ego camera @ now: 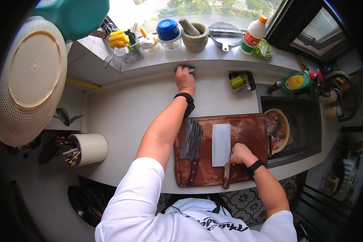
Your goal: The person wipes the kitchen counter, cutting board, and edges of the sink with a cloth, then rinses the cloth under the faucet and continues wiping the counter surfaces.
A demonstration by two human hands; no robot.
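Observation:
At the back of the counter, my left hand has its fingers closed over a small dark object, mostly hidden beneath them. My right hand pinches a bright-bladed cleaver at the heel of its blade, beside the wooden handle. That cleaver lies flat on a reddish-brown wooden cutting board, handle towards me. To its left rests a second cleaver with a dark, streaked blade and a riveted wooden handle.
A metal dish holding a green pepper stands back right. In the sink is a yellowish bowl of raw meat. A utensil holder lies on its side at left. A stone mortar and bleach-type bottle line the windowsill.

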